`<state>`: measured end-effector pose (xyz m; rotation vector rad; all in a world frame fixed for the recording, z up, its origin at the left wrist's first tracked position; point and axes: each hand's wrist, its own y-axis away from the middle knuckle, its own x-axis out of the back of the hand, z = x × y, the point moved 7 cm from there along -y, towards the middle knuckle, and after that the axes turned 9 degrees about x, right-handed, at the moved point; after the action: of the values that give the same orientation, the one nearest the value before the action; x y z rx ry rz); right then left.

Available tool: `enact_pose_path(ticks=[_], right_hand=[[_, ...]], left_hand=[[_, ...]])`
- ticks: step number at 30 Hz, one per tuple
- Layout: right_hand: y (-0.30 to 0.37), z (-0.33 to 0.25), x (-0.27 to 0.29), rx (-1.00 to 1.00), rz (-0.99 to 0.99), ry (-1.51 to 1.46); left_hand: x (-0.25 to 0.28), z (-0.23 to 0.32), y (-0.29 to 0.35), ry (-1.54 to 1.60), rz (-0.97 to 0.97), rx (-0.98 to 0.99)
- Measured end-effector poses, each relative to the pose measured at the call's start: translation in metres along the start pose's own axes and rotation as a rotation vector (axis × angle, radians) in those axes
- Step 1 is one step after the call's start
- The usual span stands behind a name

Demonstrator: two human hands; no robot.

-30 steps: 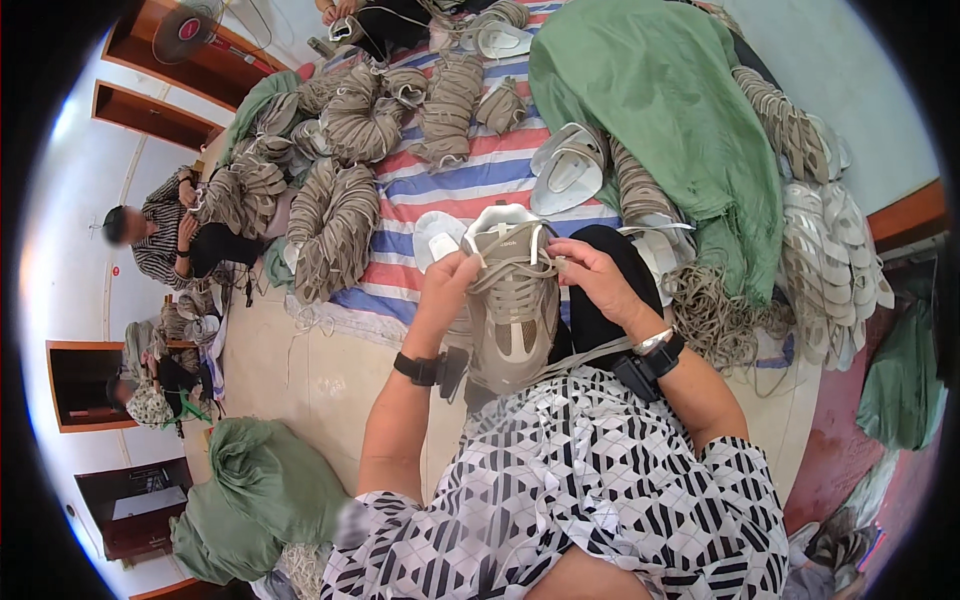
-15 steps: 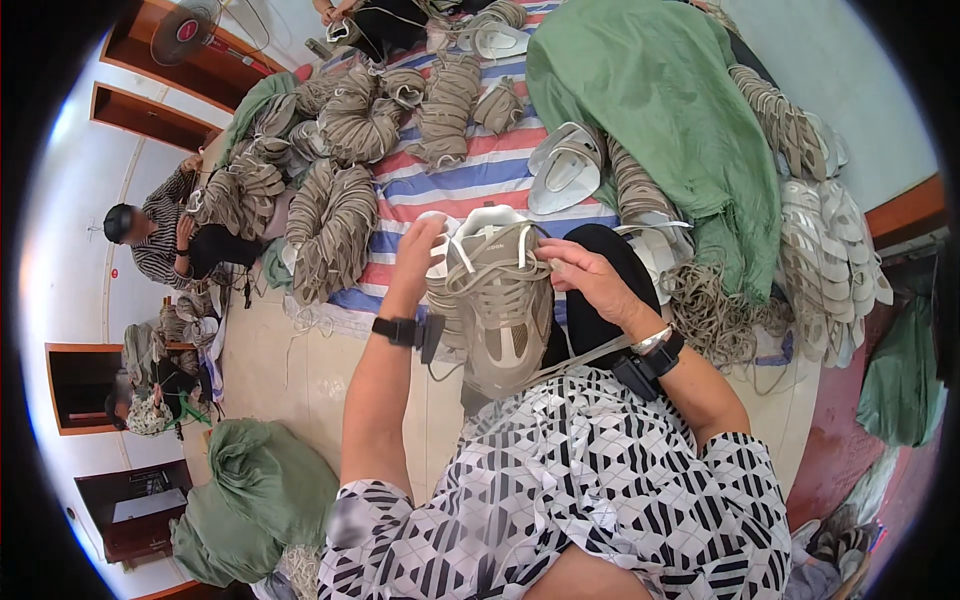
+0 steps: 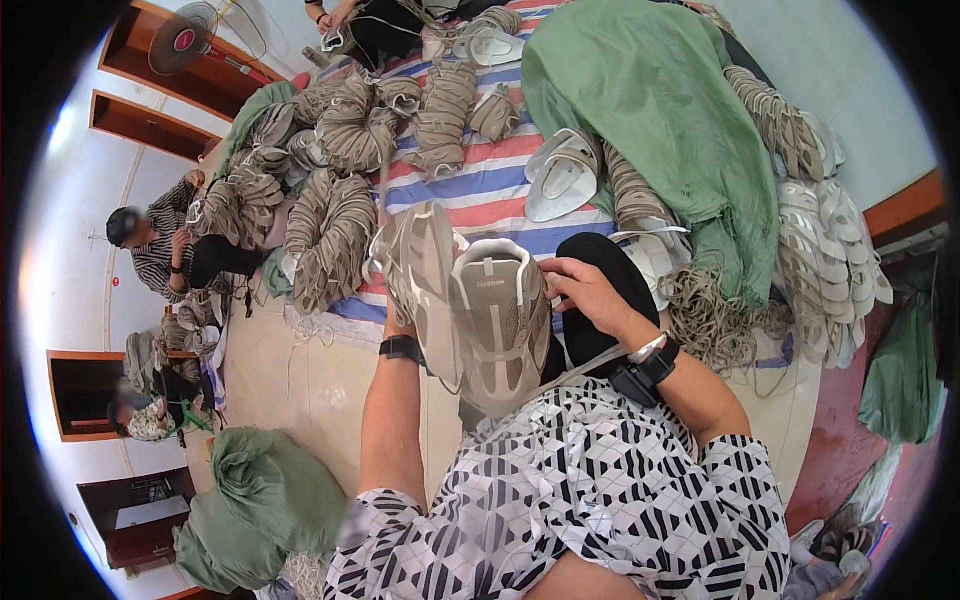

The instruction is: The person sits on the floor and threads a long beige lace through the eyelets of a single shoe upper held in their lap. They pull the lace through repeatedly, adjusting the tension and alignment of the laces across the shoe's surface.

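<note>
Head view: striped sheet (image 3: 455, 195) spread beyond; green cloth (image 3: 640, 110) heaped at right. Centre: beige shoe upper (image 3: 495, 330); tilted upper (image 3: 428, 290) immediately left. Right hand (image 3: 592, 298): fingers bent at central collar edge, pinch uncertain. Left hand (image 3: 396, 324): mostly hidden behind tilted upper; grasp cannot be told.

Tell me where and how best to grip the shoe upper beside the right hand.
Pinch the shoe upper at the right edge of its opening, probably best from the right: that rim looks thin and faces the right hand, while another upper crowds the left side.
</note>
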<state>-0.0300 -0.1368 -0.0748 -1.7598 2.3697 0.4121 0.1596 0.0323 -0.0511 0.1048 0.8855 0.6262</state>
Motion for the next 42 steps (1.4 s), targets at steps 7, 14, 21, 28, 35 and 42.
enact_pose_path(ticks=[7,14,21,28,35,42], right_hand=[[-0.046,-0.046,0.004,0.241,0.059,0.37],[-0.08,-0.019,-0.009,-0.017,-0.161,0.11],[-0.022,-0.036,0.099,0.195,0.13,-0.618],[-0.074,-0.063,0.069,0.272,0.125,0.064],[-0.101,-0.058,0.027,0.263,-0.11,0.934],[-0.104,-0.067,0.013,0.261,-0.161,1.076]], left_hand=[[0.012,0.024,0.004,-0.168,0.185,0.172],[0.038,0.029,0.012,-0.382,0.306,-0.33],[0.072,0.011,0.021,0.202,0.176,-0.087],[-0.017,-0.03,-0.054,-0.906,0.066,0.152],[0.0,-0.025,-0.029,-0.583,0.314,0.287],[-0.091,-0.02,-0.01,-1.369,0.102,-0.519]])
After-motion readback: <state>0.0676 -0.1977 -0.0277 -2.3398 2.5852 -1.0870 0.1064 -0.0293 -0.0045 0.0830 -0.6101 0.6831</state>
